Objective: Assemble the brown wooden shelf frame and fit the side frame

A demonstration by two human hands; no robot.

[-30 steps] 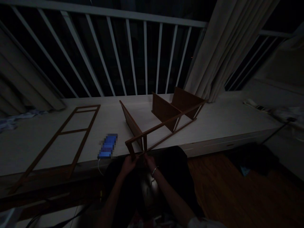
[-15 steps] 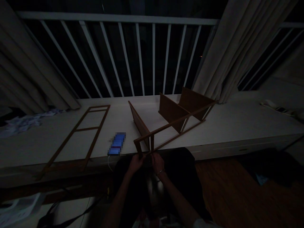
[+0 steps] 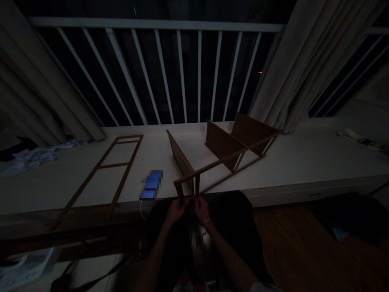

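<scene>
A brown wooden shelf unit (image 3: 223, 162) lies on its side on the white window ledge, with one side frame and several shelf boards joined. Its near left end juts over the ledge's front edge above my lap. My left hand (image 3: 176, 210) is closed around the corner of that end. Close beside it, my right hand (image 3: 201, 209), with a bracelet at the wrist, is closed at the lower rail by the crossbar. Dim light hides whether the fingers hold any small part. To the left a separate wooden side frame (image 3: 114, 166) lies flat, partly overhanging the ledge.
A phone (image 3: 151, 185) with a white cable lies on the ledge (image 3: 291, 166) between the frames. White railings (image 3: 182, 77) and curtains (image 3: 291, 69) stand behind. Crumpled wrapping (image 3: 33, 158) is at far left. A clear plastic bin (image 3: 33, 267) and a black strap (image 3: 97, 278) are lower left.
The view has shifted slightly, so everything appears a little further right. Both hands stay at the same end of the shelf unit, with no clear movement of the pieces.
</scene>
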